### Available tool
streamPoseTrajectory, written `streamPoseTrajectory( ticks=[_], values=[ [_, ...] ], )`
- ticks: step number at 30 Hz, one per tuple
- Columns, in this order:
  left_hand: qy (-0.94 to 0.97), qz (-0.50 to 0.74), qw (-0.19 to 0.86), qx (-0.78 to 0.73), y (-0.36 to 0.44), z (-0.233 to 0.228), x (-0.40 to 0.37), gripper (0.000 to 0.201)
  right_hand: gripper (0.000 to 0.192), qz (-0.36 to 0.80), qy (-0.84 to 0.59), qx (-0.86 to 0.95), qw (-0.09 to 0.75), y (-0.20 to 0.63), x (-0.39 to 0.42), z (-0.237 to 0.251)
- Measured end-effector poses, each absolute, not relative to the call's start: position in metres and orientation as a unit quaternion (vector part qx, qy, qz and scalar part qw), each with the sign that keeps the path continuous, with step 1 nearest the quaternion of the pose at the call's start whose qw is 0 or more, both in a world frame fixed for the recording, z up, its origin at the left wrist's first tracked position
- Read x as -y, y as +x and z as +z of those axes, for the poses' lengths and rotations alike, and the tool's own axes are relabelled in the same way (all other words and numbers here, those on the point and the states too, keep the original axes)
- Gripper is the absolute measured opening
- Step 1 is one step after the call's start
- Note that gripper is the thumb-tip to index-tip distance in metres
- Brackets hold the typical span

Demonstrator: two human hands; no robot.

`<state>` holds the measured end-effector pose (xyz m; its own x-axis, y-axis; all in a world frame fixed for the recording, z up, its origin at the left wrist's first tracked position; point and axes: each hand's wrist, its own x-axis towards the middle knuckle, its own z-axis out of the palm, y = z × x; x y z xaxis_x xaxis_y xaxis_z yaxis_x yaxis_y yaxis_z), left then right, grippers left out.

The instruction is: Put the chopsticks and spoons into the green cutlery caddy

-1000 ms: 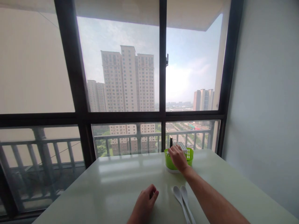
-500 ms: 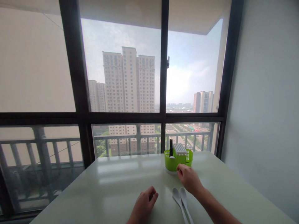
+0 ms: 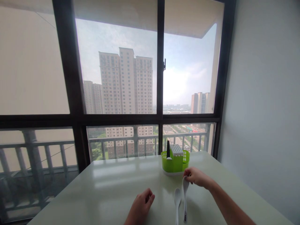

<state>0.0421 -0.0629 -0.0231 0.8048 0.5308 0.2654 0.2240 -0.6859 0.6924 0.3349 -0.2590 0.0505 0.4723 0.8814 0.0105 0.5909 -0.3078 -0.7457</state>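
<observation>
Right hand [image 3: 197,177] pinches the bowl end of 1 white spoon [image 3: 185,197], just in front of the green caddy [image 3: 175,162]. Spoon long axis runs from the caddy toward the person. Spoon 2 [image 3: 177,200] lies just beside, untouched. Left hand [image 3: 140,206] rests curled, holding nothing, farther from the caddy.

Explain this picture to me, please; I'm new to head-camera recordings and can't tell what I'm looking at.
The camera sits on a person's head, looking forward and down, so the two bare arms are their own. The right hand pinches the bowl end of a white spoon, tilting it up off the pale table. A second white spoon lies flat beside it. The left hand rests curled on the table, holding nothing. Behind stands a green caddy, before a window showing tower blocks.
</observation>
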Motion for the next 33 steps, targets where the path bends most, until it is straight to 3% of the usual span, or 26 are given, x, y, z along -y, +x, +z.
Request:
streamPoseTrajectory(
  ticks=[4,7,9,12,16,19,23,29,33],
  values=[
    [0.891,0.230,0.330,-0.211,0.043,-0.023,0.064,0.031,0.019,0.117,-0.742,0.467,0.467,0.342,0.259,0.117],
    [0.891,0.229,0.329,-0.216,0.042,-0.022,0.065,0.030,0.023,-0.054,-0.713,0.453,0.533,0.328,0.243,0.155],
    [0.890,0.228,0.330,-0.217,0.042,-0.022,0.066,0.030,0.022,-0.203,-0.696,0.448,0.524,0.315,0.225,0.168],
    [0.889,0.235,0.329,-0.216,0.042,-0.023,0.065,0.031,0.021,-0.339,-0.700,0.475,0.412,0.299,0.195,0.165],
    [0.888,0.241,0.327,-0.216,0.042,-0.026,0.063,0.031,0.020,-0.339,-0.751,0.533,0.192,0.289,0.162,0.139],
    [0.888,0.243,0.324,-0.218,0.042,-0.026,0.064,0.031,0.020,-0.315,-0.741,0.583,0.111,0.289,0.153,0.120],
    [0.888,0.243,0.322,-0.221,0.040,-0.022,0.067,0.030,0.028,-0.311,-0.722,0.608,0.105,0.293,0.160,0.107],
    [0.889,0.241,0.323,-0.217,0.040,-0.020,0.067,0.030,0.041,-0.294,-0.709,0.618,0.171,0.290,0.179,0.112],
    [0.890,0.235,0.328,-0.213,0.040,-0.021,0.066,0.030,0.030,-0.278,-0.773,0.514,0.247,0.278,0.199,0.112]
  ],
)
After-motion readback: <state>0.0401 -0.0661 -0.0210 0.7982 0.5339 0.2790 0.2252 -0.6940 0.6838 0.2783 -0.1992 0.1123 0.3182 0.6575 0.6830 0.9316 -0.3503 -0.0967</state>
